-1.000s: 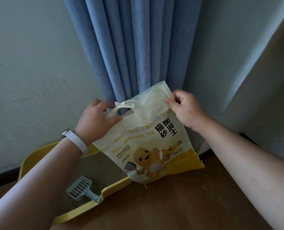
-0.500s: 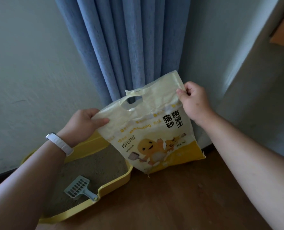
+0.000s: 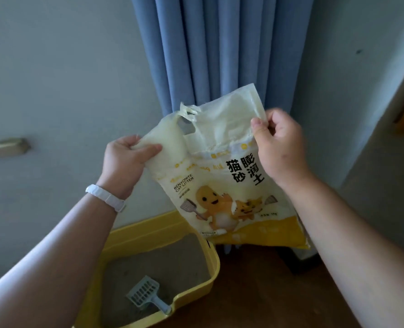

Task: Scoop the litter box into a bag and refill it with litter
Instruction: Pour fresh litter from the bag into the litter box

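Observation:
A cream and yellow bag of bentonite cat litter (image 3: 222, 185) hangs in the air, held by both my hands. My left hand (image 3: 125, 159) pinches its top left corner. My right hand (image 3: 279, 147) grips the top right edge, which looks torn. The bag's bottom hangs just above the far right corner of the yellow litter box (image 3: 214, 268) on the floor. Grey litter fills the box, and a pale blue slotted scoop (image 3: 146, 293) lies in it, its handle resting on the near rim.
A blue curtain (image 3: 219, 55) hangs straight behind the bag against a pale wall. Brown wooden floor (image 3: 255, 299) lies to the right of the box. A wall corner juts out at the right.
The bag has been lifted off the floor and now hangs over the box's corner. My left hand has shifted to the bag's top left corner, and the view has tilted up.

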{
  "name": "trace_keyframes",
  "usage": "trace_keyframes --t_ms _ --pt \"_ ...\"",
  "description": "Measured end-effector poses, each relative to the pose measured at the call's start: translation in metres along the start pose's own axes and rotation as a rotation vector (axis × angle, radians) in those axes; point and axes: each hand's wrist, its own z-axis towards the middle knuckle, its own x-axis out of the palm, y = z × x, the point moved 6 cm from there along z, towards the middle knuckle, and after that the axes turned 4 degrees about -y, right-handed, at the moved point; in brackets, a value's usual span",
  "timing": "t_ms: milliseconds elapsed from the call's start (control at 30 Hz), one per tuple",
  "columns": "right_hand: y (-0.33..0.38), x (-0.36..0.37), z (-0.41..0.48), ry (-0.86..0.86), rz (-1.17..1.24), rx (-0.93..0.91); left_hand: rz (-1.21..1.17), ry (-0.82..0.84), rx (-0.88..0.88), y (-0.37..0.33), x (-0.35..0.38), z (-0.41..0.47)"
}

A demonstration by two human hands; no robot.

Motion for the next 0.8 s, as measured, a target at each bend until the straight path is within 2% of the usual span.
trace_keyframes --t_ms 333,800 --pt "0.087 0.089 0.002 0.046 0.118 -0.014 -0.012 -0.157 0.062 -0.047 -0.141 0.027" --pt "0.151 0.321 -0.112 0.414 0.190 -0.005 0.361 -0.319 0.014 -0.018 -0.426 0.028"
